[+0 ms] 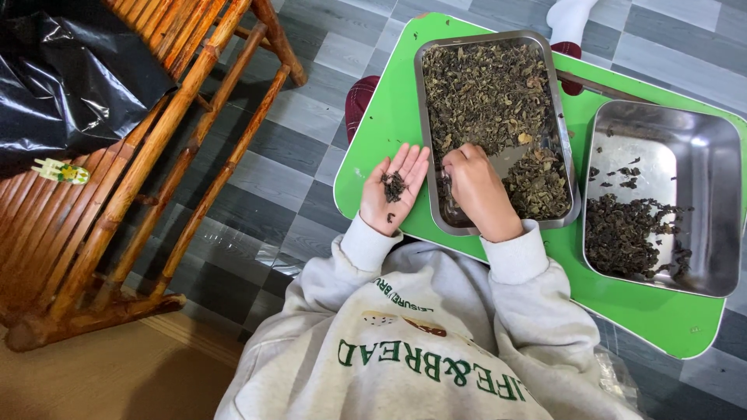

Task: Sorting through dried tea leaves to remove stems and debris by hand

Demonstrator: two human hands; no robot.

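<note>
head | L grip (393,190) spread, dark bits | R grip (476,187) pinching leaves (490,93) in tray (424,132)

The person wears a loose, light grey sweatshirt (436,342) of soft fleece-like fabric. Both sleeves end in ribbed cuffs of the same grey, one at the left wrist (366,243) and one at the right wrist (517,250). The chest carries printed dark green serif lettering and a small oval graphic in brown and cream. The left hand (391,190) and right hand (478,190) are bare, without gloves, rings or watch.
</note>
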